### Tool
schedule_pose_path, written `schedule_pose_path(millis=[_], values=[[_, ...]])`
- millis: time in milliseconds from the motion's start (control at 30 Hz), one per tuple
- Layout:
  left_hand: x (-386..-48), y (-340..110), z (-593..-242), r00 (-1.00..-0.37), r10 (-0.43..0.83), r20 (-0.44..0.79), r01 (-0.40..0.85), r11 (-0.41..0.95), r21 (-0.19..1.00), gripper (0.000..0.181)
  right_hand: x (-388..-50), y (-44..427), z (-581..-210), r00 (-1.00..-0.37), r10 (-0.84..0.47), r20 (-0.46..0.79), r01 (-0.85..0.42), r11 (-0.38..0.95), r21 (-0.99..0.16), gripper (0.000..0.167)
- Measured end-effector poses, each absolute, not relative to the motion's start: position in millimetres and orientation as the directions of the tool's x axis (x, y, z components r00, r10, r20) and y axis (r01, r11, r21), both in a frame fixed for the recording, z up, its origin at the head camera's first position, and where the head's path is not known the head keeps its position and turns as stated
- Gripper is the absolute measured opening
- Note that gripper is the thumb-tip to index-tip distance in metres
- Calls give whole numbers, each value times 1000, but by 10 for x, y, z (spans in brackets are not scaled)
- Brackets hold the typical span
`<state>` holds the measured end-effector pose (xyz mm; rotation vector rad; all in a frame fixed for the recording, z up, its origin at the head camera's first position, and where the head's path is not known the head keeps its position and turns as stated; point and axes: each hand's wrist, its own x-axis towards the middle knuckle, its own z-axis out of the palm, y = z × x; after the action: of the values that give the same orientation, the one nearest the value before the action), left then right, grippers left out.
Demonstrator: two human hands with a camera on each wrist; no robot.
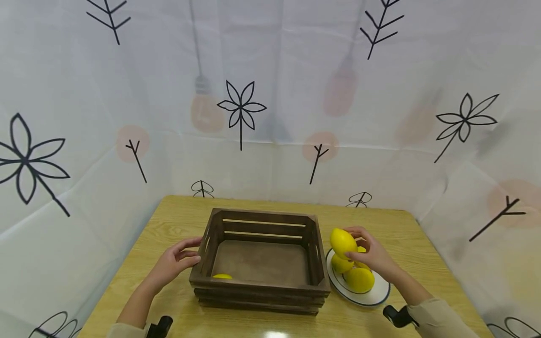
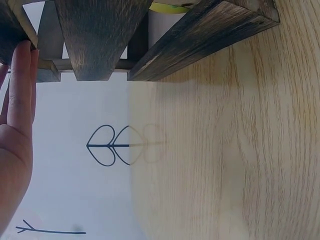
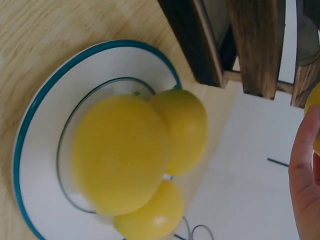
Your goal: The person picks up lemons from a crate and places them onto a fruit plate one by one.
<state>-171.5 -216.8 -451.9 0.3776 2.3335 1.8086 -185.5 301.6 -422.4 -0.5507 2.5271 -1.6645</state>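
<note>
A dark brown slatted wooden crate stands mid-table in the head view. One lemon shows partly above its near wall, inside at the left. My left hand touches the crate's left side, and in the left wrist view its fingers lie extended against the wood. Between thumb and fingers, my right hand holds a lemon above a white plate to the right of the crate. Three lemons rest on that plate, the nearest lemon looking large in the right wrist view.
The light wood table carries the crate and plate. A white curtain with drawn plants hangs behind it and at both sides. The plate stands close beside the crate's right wall.
</note>
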Motion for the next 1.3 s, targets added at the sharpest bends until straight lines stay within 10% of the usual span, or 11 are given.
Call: schedule_pose_path(millis=[1300], values=[[-1699, -2151, -4511, -955, 294, 43, 116, 234, 965, 53, -1799, 3881, -4764, -975, -210, -74, -81, 646, -759, 59]])
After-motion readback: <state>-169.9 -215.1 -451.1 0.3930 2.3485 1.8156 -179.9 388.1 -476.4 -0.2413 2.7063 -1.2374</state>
